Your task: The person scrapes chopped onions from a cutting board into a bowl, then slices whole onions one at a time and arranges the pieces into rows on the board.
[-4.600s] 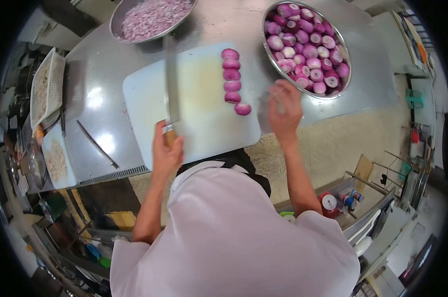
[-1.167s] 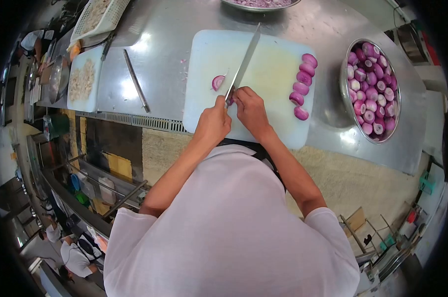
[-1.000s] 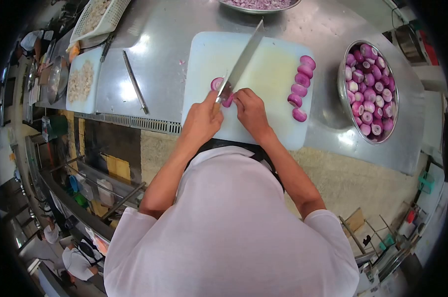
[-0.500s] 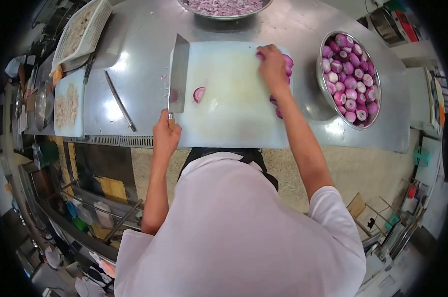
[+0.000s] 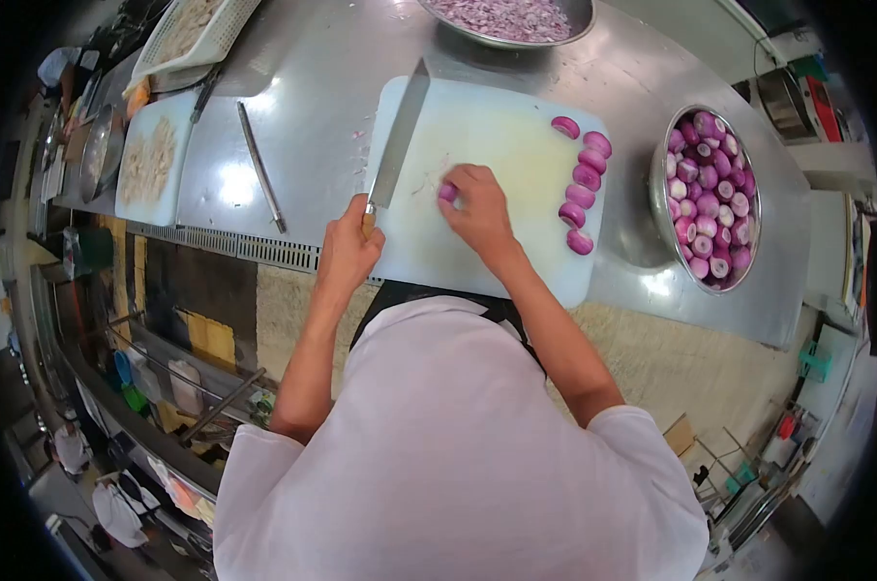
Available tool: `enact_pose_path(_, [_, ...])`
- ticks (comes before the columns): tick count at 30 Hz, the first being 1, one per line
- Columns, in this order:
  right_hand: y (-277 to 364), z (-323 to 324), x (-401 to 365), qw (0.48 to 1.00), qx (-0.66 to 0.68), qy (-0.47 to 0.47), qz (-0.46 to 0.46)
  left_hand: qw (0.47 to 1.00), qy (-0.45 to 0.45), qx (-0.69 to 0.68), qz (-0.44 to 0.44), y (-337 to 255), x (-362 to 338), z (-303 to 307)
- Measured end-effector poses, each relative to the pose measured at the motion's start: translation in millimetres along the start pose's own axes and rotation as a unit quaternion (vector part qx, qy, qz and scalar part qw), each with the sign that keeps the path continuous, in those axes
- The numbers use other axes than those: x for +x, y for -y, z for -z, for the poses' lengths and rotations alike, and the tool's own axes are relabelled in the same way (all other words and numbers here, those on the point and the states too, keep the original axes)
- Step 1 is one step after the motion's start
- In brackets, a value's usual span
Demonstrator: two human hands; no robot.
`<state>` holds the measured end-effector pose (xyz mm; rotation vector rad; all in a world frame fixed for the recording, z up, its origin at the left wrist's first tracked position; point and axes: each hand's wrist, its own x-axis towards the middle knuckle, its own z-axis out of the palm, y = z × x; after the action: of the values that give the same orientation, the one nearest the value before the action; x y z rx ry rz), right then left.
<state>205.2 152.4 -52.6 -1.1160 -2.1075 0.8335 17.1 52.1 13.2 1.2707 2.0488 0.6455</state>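
Observation:
My left hand (image 5: 349, 244) is closed around the wooden handle of a kitchen knife (image 5: 402, 136). Its broad blade points away from me over the left side of the white cutting board (image 5: 497, 261). Over the board's middle, my right hand (image 5: 475, 205) pinches a piece of purple onion (image 5: 447, 193), mostly covered by the fingers. Several halved onions (image 5: 586, 176) form a line down the board's right side, purple skins showing. Faint onion traces mark the board just left of my right hand.
A steel bowl of peeled purple onions (image 5: 710, 198) stands right of the board. Behind it is a bowl of chopped onion (image 5: 504, 19). To the left lie a metal rod (image 5: 261, 167), a smaller board with pale chopped food (image 5: 148, 165) and a white basket (image 5: 195, 44).
My right hand has come from the onion halves at the board's right to its middle, now holding an onion piece. The knife has tilted rightward. The view has turned slightly.

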Motion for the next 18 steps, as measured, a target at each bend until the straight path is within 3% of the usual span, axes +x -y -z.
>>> enact_pose_path(3, [5,6,-22,0.999,0.035,-0.025,0.012,1.000,0.026,0.015,0.006,-18,-11,7])
enact_pose_path(11, [14,4,-27,0.997,0.057,-0.041,0.031,0.992,0.072,0.014,-0.102,-36,-22,-10])
enact_pose_path(18, [14,4,-24,0.998,0.019,-0.030,0.054,0.990,0.085,0.081,-0.074,-53,-26,-29])
